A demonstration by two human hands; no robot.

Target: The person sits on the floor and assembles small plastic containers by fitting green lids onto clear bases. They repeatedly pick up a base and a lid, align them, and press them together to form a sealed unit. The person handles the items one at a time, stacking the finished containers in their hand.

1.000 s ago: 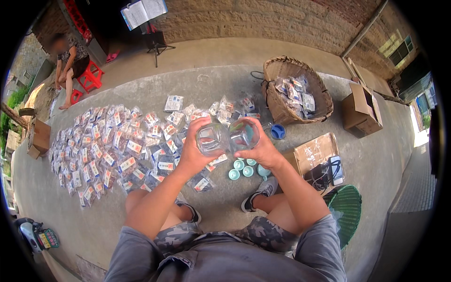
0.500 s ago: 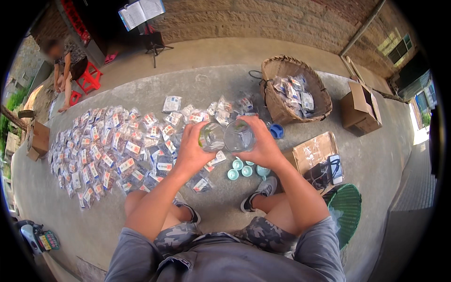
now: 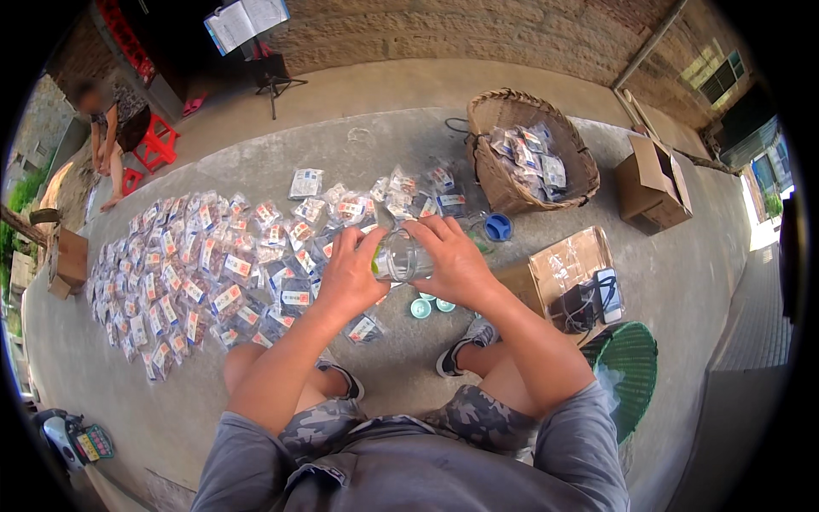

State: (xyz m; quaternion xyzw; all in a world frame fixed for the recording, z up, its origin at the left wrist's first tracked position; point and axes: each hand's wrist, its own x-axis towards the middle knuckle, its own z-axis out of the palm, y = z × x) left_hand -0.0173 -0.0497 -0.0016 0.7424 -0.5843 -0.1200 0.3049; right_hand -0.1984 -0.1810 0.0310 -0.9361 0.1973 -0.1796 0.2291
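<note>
In front of me, my left hand [image 3: 350,271] is wrapped round a clear glass vessel [image 3: 394,258] with a bit of green at its side. My right hand [image 3: 455,263] grips a second clear glass vessel [image 3: 416,260], whose open rim shows between the hands. Side by side, the two meet or nearly meet; I cannot tell whether they touch. Part of the right one's see-through body seems to show past my right fingers. Below the hands sit small mint-green cups [image 3: 421,308], partly covered by my right hand. A blue round cap or cup [image 3: 498,227] is just beyond that hand.
Many small labelled clear packets [image 3: 196,273] spread over the concrete at left. A woven basket [image 3: 546,200] holds more. Cardboard box [image 3: 648,192], flattened carton [image 3: 567,256] with phone [image 3: 608,294], and green basket [image 3: 631,384] stand right. A person [image 3: 109,136] sits at far left.
The glass vessel in my right hand has tipped from mouth-up toward its side, its rim turning toward the left one. My right hand has come over the mint-green cups.
</note>
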